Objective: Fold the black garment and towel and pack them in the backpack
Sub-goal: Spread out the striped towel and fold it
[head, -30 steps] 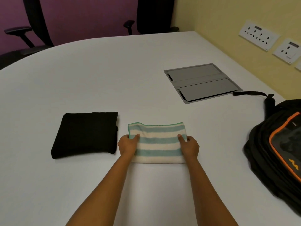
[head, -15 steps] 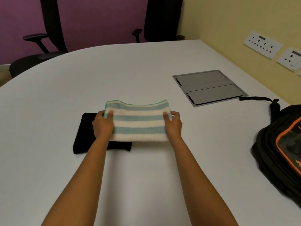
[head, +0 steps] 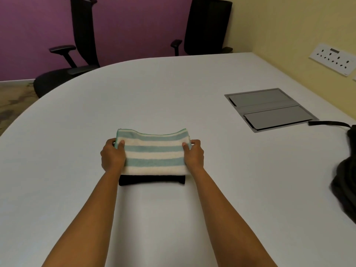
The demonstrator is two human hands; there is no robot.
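Head view: the folded striped towel (head: 154,153) is held flat between both hands over the table (head: 154,93). The left grip (head: 112,156) pinches the towel's left edge, thumb on top and fingers curled round the edge. The right grip (head: 193,155) pinches the towel's right edge in the same way. The towel's far edge sags in the middle. The folded black garment (head: 152,180) lies under the towel; only a strip shows at the towel's near edge. It cannot be told whether the towel touches the garment. The backpack (head: 344,174) lies well to the right of the towel, cut off by the frame edge. A grey hatch (head: 269,108) sits beyond and right of the towel. Two chairs (head: 77,54) stand far beyond the towel.
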